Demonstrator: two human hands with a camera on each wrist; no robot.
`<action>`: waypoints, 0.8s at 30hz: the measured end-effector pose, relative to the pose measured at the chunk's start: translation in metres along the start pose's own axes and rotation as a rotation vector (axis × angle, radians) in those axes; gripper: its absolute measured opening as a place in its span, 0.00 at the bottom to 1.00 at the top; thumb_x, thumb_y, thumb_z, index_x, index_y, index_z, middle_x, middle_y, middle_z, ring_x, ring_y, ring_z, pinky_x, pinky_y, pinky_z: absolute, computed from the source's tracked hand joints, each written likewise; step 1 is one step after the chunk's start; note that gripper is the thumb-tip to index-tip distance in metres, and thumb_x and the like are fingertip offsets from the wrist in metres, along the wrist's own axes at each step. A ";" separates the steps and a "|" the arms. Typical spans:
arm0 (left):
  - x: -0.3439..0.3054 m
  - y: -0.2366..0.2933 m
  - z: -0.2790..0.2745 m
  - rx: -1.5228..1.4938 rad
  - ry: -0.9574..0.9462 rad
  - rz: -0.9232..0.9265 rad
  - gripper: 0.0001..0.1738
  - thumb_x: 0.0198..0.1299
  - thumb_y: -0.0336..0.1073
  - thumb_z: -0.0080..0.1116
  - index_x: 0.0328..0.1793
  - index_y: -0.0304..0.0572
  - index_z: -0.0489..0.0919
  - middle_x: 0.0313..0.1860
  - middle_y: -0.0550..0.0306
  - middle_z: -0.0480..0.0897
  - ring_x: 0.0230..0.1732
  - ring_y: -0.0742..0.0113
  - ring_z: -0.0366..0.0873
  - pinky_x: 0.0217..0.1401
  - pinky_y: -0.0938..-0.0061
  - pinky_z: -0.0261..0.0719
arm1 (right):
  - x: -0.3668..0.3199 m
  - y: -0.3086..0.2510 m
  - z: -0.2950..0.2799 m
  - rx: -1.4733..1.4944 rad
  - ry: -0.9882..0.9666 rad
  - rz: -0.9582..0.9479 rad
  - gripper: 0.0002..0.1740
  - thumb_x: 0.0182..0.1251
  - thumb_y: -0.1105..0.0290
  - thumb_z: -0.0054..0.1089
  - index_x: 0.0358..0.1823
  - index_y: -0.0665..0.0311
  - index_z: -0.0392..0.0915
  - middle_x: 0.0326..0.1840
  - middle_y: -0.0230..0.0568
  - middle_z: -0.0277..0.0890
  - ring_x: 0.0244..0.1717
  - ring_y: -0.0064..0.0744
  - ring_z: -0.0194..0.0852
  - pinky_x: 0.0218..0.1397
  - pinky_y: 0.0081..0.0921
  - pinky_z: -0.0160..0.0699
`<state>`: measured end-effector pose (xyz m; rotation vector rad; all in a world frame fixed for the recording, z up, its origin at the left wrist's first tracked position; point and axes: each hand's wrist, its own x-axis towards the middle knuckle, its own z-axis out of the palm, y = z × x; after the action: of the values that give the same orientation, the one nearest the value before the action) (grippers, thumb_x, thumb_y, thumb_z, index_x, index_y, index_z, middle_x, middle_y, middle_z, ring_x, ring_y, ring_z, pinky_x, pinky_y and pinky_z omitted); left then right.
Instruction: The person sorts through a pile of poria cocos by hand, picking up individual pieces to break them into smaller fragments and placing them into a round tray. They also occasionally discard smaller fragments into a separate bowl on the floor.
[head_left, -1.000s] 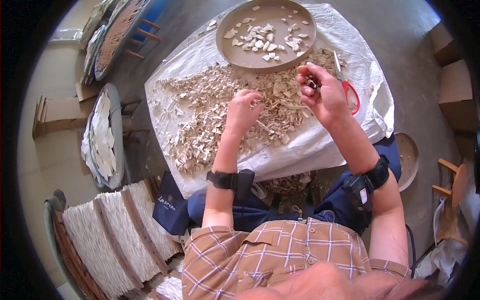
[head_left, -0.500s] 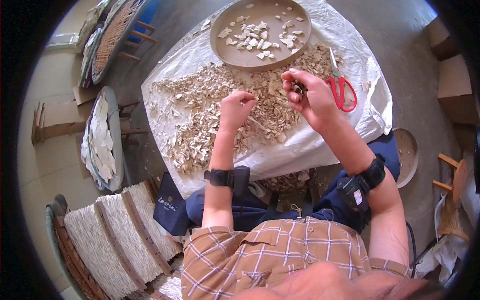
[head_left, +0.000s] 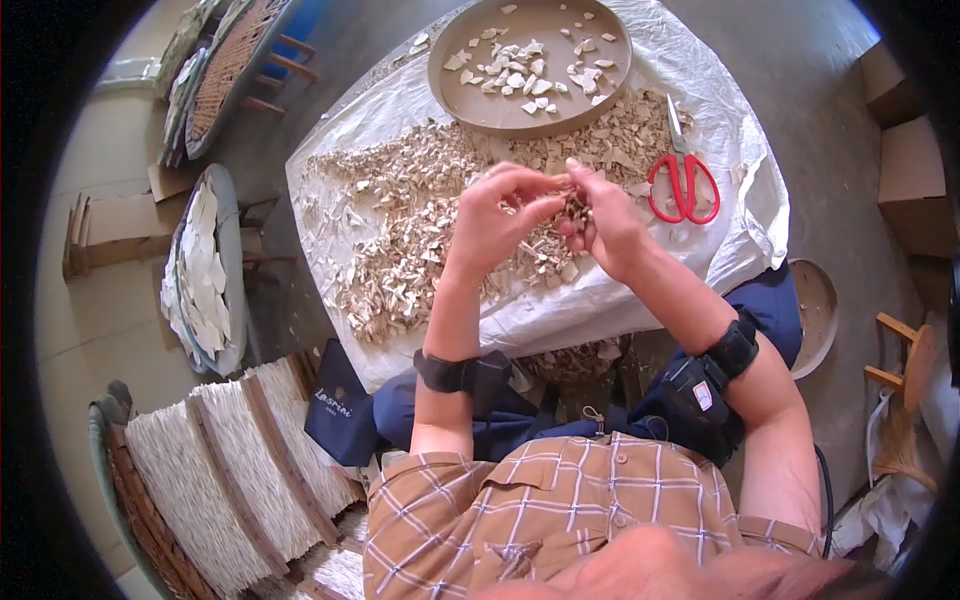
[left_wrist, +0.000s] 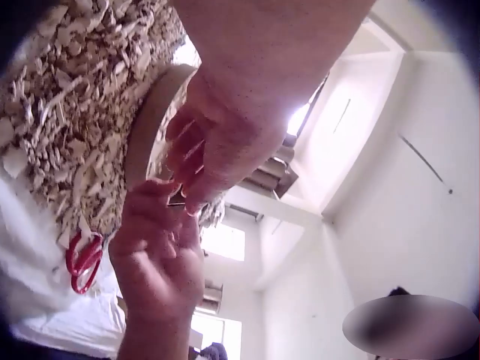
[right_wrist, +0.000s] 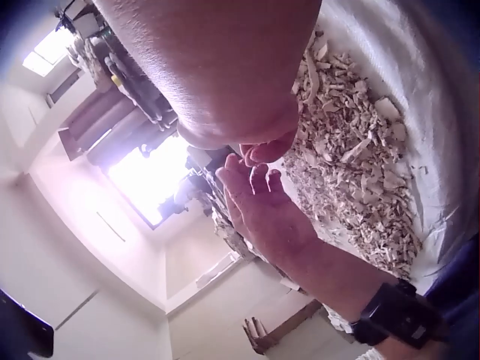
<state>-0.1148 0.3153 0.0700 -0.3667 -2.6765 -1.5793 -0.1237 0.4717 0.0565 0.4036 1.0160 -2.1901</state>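
Observation:
Both hands meet over a spread pile of pale dried chips point(head_left: 390, 195). My right hand point(head_left: 618, 228), palm turned up, holds several small brown and beige chips point(head_left: 574, 208) in its curled fingers. From the left, my left hand point(head_left: 490, 220) reaches across; its thumb and fingers pinch a chip at the right fingertips. In the left wrist view, the fingertips of both hands come together around a small dark-edged piece point(left_wrist: 177, 199). The right wrist view shows the left hand point(right_wrist: 274, 225) with its fingertips partly hidden behind the right one.
Red-handled scissors point(head_left: 684, 190) lie on the white sheet point(head_left: 740, 225), right of the hands. Beyond the pile stands a round shallow tray point(head_left: 480, 122) with larger white pieces in it. Trays of pale slices point(head_left: 205, 270) stand at the left, cardboard boxes point(head_left: 912, 165) at the right.
My left hand has moved right and up from over the pile to meet the right hand. The right hand keeps its chips and has shifted slightly left overall.

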 end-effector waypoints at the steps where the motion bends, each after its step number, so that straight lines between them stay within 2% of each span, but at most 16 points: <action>1: 0.003 0.002 0.001 -0.064 0.074 -0.042 0.07 0.50 0.31 0.59 0.35 0.36 0.79 0.28 0.60 0.78 0.28 0.78 0.72 0.30 0.84 0.70 | 0.001 -0.004 -0.002 0.031 -0.005 -0.010 0.16 0.64 0.58 0.43 0.34 0.64 0.70 0.25 0.33 0.67 0.18 0.17 0.62 0.16 0.14 0.58; 2: 0.008 0.000 0.001 -0.128 0.147 -0.082 0.08 0.49 0.32 0.60 0.35 0.36 0.79 0.29 0.60 0.77 0.29 0.78 0.72 0.31 0.84 0.70 | 0.002 -0.009 -0.003 0.030 -0.004 -0.007 0.16 0.64 0.58 0.43 0.34 0.64 0.70 0.25 0.33 0.67 0.18 0.17 0.62 0.16 0.14 0.58; 3: 0.009 -0.015 -0.001 -0.185 0.168 -0.227 0.09 0.50 0.35 0.60 0.35 0.38 0.79 0.31 0.57 0.77 0.30 0.74 0.74 0.34 0.81 0.72 | 0.002 -0.016 -0.003 0.049 0.034 -0.070 0.15 0.64 0.59 0.43 0.34 0.64 0.70 0.25 0.33 0.66 0.18 0.16 0.60 0.16 0.14 0.57; 4: 0.010 -0.023 0.001 -0.186 0.170 -0.231 0.09 0.50 0.35 0.60 0.35 0.38 0.79 0.31 0.57 0.77 0.30 0.74 0.74 0.34 0.81 0.72 | 0.000 -0.022 -0.002 0.068 0.070 -0.131 0.14 0.64 0.60 0.43 0.34 0.63 0.70 0.25 0.33 0.65 0.18 0.16 0.59 0.16 0.13 0.56; 6: 0.011 -0.041 0.005 0.416 0.065 -0.241 0.13 0.51 0.41 0.59 0.35 0.38 0.79 0.33 0.52 0.77 0.31 0.65 0.76 0.36 0.73 0.73 | -0.004 -0.030 -0.005 0.096 0.079 -0.157 0.13 0.64 0.61 0.43 0.34 0.64 0.70 0.24 0.32 0.64 0.18 0.17 0.57 0.17 0.13 0.54; 7: 0.009 -0.052 0.014 0.595 0.068 -0.186 0.15 0.50 0.42 0.59 0.39 0.41 0.79 0.35 0.52 0.76 0.31 0.60 0.76 0.35 0.70 0.74 | -0.003 -0.031 -0.009 0.115 0.065 -0.166 0.13 0.64 0.62 0.43 0.34 0.64 0.70 0.24 0.32 0.64 0.18 0.17 0.57 0.17 0.13 0.55; 8: 0.006 -0.063 0.024 0.597 0.065 -0.187 0.15 0.50 0.42 0.59 0.39 0.41 0.79 0.35 0.52 0.76 0.31 0.60 0.76 0.35 0.70 0.74 | -0.002 -0.032 -0.010 0.133 0.051 -0.176 0.13 0.64 0.62 0.43 0.34 0.64 0.70 0.24 0.32 0.64 0.18 0.17 0.57 0.17 0.14 0.55; 10: 0.004 -0.062 0.045 0.688 0.099 -0.058 0.12 0.47 0.41 0.59 0.34 0.42 0.78 0.34 0.52 0.74 0.36 0.54 0.74 0.39 0.64 0.72 | -0.005 -0.031 -0.007 0.142 0.076 -0.159 0.12 0.64 0.62 0.44 0.33 0.64 0.71 0.24 0.32 0.65 0.18 0.17 0.58 0.17 0.14 0.55; 12: 0.006 -0.062 0.060 0.647 0.089 0.002 0.11 0.44 0.38 0.59 0.34 0.43 0.77 0.33 0.54 0.74 0.38 0.55 0.73 0.39 0.64 0.71 | -0.005 -0.027 -0.006 0.125 0.055 -0.160 0.12 0.64 0.63 0.44 0.32 0.64 0.71 0.24 0.32 0.65 0.18 0.17 0.58 0.17 0.14 0.55; 14: 0.007 -0.061 0.071 0.454 0.010 0.164 0.11 0.43 0.37 0.59 0.34 0.44 0.77 0.33 0.56 0.74 0.39 0.57 0.73 0.41 0.64 0.69 | -0.004 -0.027 -0.006 0.115 0.038 -0.158 0.12 0.64 0.63 0.44 0.32 0.64 0.71 0.24 0.31 0.65 0.18 0.17 0.59 0.16 0.14 0.54; 15: 0.005 -0.051 0.070 0.487 -0.006 0.183 0.10 0.42 0.36 0.59 0.33 0.45 0.78 0.33 0.58 0.74 0.40 0.59 0.72 0.42 0.66 0.68 | -0.004 -0.027 -0.006 0.121 0.023 -0.169 0.12 0.64 0.63 0.44 0.32 0.64 0.71 0.24 0.32 0.65 0.18 0.17 0.59 0.16 0.14 0.54; 18: 0.002 -0.055 0.055 0.552 0.001 0.169 0.09 0.42 0.37 0.60 0.32 0.46 0.78 0.33 0.59 0.74 0.40 0.60 0.72 0.42 0.66 0.68 | -0.004 -0.030 -0.007 0.129 0.010 -0.191 0.12 0.63 0.63 0.44 0.32 0.64 0.71 0.23 0.32 0.65 0.18 0.17 0.58 0.16 0.15 0.54; 19: 0.000 -0.058 0.046 0.569 -0.029 0.112 0.08 0.42 0.37 0.61 0.30 0.45 0.79 0.33 0.59 0.75 0.39 0.61 0.73 0.43 0.67 0.68 | -0.006 -0.031 -0.008 0.130 0.012 -0.199 0.12 0.63 0.63 0.44 0.32 0.64 0.71 0.23 0.32 0.65 0.18 0.17 0.58 0.17 0.15 0.54; 20: -0.003 -0.062 0.037 0.553 -0.009 0.139 0.07 0.42 0.37 0.61 0.27 0.44 0.79 0.32 0.58 0.76 0.37 0.60 0.74 0.42 0.67 0.69 | -0.007 -0.033 -0.008 0.133 0.016 -0.197 0.12 0.63 0.63 0.44 0.32 0.64 0.71 0.23 0.32 0.65 0.18 0.17 0.58 0.17 0.15 0.54; 23: -0.008 -0.067 0.018 0.610 0.016 0.078 0.06 0.43 0.37 0.61 0.25 0.44 0.79 0.30 0.57 0.76 0.35 0.59 0.74 0.40 0.67 0.70 | -0.008 -0.035 -0.009 0.137 -0.003 -0.204 0.12 0.63 0.64 0.44 0.33 0.65 0.71 0.23 0.32 0.65 0.18 0.17 0.58 0.17 0.15 0.55; 24: -0.005 -0.068 0.014 0.599 0.053 0.005 0.06 0.42 0.36 0.61 0.25 0.44 0.79 0.30 0.57 0.76 0.35 0.59 0.74 0.40 0.67 0.70 | -0.008 -0.035 -0.009 0.140 0.003 -0.204 0.11 0.63 0.64 0.44 0.33 0.65 0.71 0.23 0.32 0.65 0.18 0.17 0.58 0.17 0.16 0.55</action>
<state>-0.1222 0.2951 0.0036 -0.2983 -2.9151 -0.7025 -0.1426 0.4985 0.0743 0.3804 0.9433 -2.4532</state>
